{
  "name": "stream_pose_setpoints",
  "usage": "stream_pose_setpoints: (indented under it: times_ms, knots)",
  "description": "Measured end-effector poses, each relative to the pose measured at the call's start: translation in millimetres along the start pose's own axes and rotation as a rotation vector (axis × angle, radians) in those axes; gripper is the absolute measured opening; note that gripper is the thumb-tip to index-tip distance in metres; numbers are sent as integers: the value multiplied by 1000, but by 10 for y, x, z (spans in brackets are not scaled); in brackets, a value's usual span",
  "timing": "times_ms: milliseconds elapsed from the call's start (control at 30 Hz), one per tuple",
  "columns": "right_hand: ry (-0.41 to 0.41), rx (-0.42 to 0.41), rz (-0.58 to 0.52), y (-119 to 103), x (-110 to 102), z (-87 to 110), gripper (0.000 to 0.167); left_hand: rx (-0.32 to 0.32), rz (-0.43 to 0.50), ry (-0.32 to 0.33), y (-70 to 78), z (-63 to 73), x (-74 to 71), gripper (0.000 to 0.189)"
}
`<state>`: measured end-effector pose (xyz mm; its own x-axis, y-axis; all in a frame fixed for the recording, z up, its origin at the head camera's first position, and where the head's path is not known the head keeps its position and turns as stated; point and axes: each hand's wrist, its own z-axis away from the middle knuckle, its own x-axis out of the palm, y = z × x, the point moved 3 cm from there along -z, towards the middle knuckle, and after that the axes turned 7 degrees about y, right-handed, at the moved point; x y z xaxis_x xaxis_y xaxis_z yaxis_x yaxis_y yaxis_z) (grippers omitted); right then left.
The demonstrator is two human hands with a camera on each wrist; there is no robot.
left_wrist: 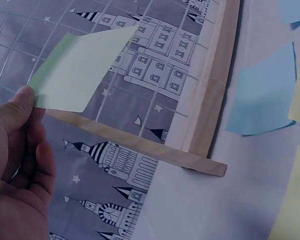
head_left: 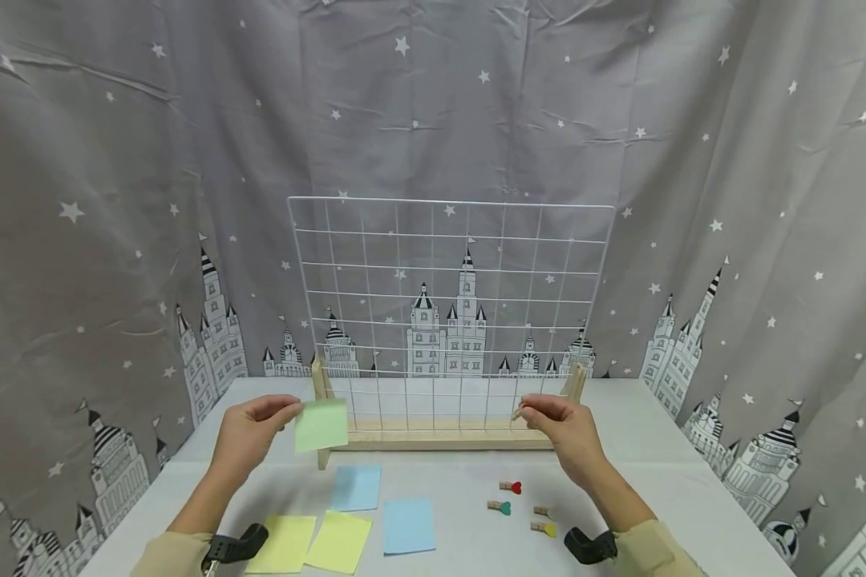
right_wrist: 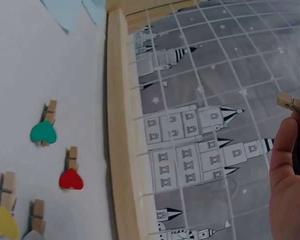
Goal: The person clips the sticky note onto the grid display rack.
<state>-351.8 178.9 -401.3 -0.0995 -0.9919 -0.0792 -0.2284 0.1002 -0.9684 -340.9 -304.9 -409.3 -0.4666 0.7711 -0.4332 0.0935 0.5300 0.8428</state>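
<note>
In the head view my left hand (head_left: 255, 433) pinches a green sticky note (head_left: 321, 425) by its left edge, in front of the lower left of a white wire grid (head_left: 451, 300). The left wrist view shows the note (left_wrist: 85, 72) between thumb and fingers, its far part sticking out free. At the grid's lower right, my right hand (head_left: 561, 429) pinches a small wooden clothespin (head_left: 517, 412). One end of that clothespin (right_wrist: 290, 101) shows beyond the fingertips in the right wrist view; the rest is hidden by the hand.
The grid stands in a wooden base (head_left: 447, 440). On the white table lie blue sticky notes (head_left: 408, 526) and yellow sticky notes (head_left: 337, 542). Several clothespins lie at the right, with red (right_wrist: 71, 179), green (right_wrist: 43, 132) and yellow (right_wrist: 4, 222) hearts. A grey star-patterned curtain (head_left: 433, 96) hangs behind.
</note>
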Motion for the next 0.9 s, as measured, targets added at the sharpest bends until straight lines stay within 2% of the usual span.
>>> stream_pose_setpoints:
  times_ms: [300,667,900]
  knots:
    - [-76,-77,42,-296,146,-130,31,84,-3,13,212,-117,-43,45]
    - [-130,-157,119,-665,434,-212,25,138,-24,9,343,-164,-39,40]
    - [-142,-169,98,-801,586,-287,24,152,-12,12,464,-212,-49,40]
